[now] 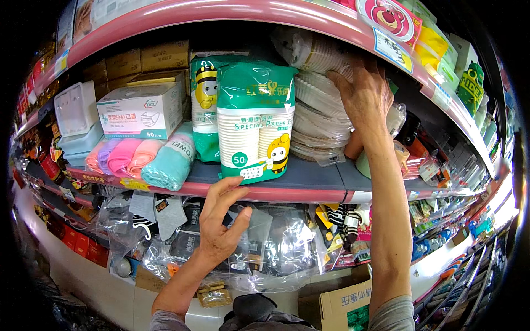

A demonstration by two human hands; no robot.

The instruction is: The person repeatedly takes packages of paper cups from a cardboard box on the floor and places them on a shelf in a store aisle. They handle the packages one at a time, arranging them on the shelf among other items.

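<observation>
My right hand (pixel 364 93) reaches under the upper shelf and grips the end of a tilted, clear-wrapped sleeve of paper bowls (pixel 316 51). Its fingertips are in shadow. Below that sleeve lies a stack of plastic-wrapped disposable plates (pixel 319 120). Left of the stack, a green-and-white pack of paper cups (pixel 254 124) stands upright near the shelf's front, with a similar pack (pixel 204 103) partly hidden behind it. My left hand (pixel 221 221) is open with fingers apart, its fingertips near the pack's bottom corner and the pink shelf edge (pixel 290 193).
A face-mask box (pixel 138 109) rests on rolled towels (pixel 167 163), beside light-blue plastic containers (pixel 80 145). The upper shelf's pink edge (pixel 248 14) overhangs my right hand. Plastic-wrapped socks (pixel 182 223) fill the level below. An open cardboard carton (pixel 343 300) stands on the floor.
</observation>
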